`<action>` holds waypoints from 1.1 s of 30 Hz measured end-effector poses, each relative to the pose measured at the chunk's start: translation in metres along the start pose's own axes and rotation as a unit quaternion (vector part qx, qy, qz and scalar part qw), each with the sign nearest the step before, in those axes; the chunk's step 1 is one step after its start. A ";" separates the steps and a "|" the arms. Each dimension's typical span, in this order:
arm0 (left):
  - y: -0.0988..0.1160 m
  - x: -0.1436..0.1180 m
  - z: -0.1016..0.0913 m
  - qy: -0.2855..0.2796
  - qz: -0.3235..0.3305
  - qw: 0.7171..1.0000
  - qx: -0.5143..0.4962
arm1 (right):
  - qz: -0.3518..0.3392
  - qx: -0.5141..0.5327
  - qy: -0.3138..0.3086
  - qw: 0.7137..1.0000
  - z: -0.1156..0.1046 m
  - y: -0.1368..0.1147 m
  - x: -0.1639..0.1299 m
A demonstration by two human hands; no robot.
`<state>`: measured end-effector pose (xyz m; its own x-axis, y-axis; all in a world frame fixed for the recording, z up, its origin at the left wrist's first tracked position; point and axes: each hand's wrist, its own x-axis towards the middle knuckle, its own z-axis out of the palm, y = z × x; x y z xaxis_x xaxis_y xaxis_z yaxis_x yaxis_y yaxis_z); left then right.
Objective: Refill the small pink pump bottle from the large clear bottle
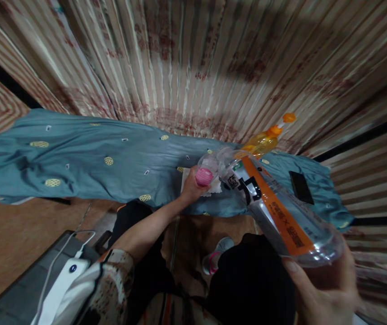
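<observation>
My left hand (191, 189) is wrapped round a small clear bottle (205, 174) with a pink label, held just above the cloth-covered table. In my right hand (329, 289), at the lower right, is the base of a large clear plastic bottle (281, 212) with an orange and black label. That bottle is tilted, its neck pointing left and meeting the small bottle's top; whether they touch or just overlap in view I cannot tell. Any liquid inside is hard to make out. White tissue paper (216, 186) lies beneath the small bottle.
Behind the large bottle is an orange pump bottle (260, 143). A flat black phone-like object (301, 187) lies on the right of the blue-green tablecloth (78, 158). Pleated curtains (180, 67) hang behind the table. A white power bank (61, 289) with a cable rests at lower left.
</observation>
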<state>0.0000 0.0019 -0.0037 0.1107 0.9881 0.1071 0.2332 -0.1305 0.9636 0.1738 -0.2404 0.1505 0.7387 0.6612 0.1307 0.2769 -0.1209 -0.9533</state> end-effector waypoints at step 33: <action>0.006 -0.008 0.015 0.107 -0.013 0.994 0.002 | 0.081 0.097 -0.094 0.987 -0.005 0.043 0.029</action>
<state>0.0145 -0.0083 -0.0022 -0.1030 0.9859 0.1321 0.2366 -0.1047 0.9660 0.2105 -0.2297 0.1142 0.6310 0.7732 -0.0638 0.0273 -0.1043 -0.9942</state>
